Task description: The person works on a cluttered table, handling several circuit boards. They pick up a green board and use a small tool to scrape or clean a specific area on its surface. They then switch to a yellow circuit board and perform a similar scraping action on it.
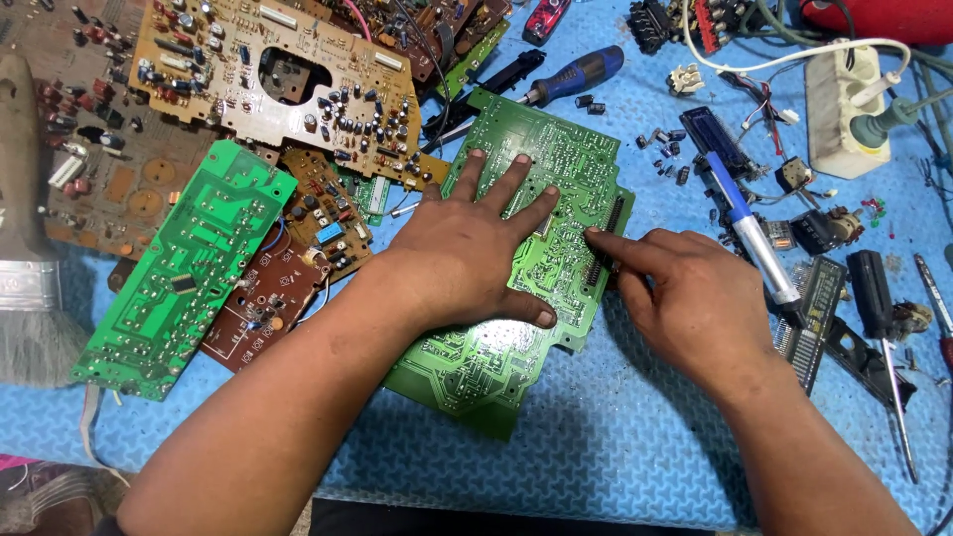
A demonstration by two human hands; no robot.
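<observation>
Green circuit board: lies flat on the blue mat, solder side up, long axis running diagonally. Surface shows pale trace patterns and many solder points. A dark connector strip sits at its right edge (pins not clearly resolved).

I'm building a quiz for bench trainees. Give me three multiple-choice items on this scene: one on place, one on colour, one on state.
1. Where does the left hand rest?
A. on the brush
B. flat on the big green board
C. on the power strip

2. What colour is the mat?
A. blue
B. red
C. white

3. How is the right hand set?
A. a closed fist in the air
B. gripping the screwdriver
C. forefinger tip at the board's right edge, by a dark connector strip

Answers: 1 B, fingers spread on the board; 2 A, blue shows all round the boards; 3 C, the fingertip meets that edge.
</observation>
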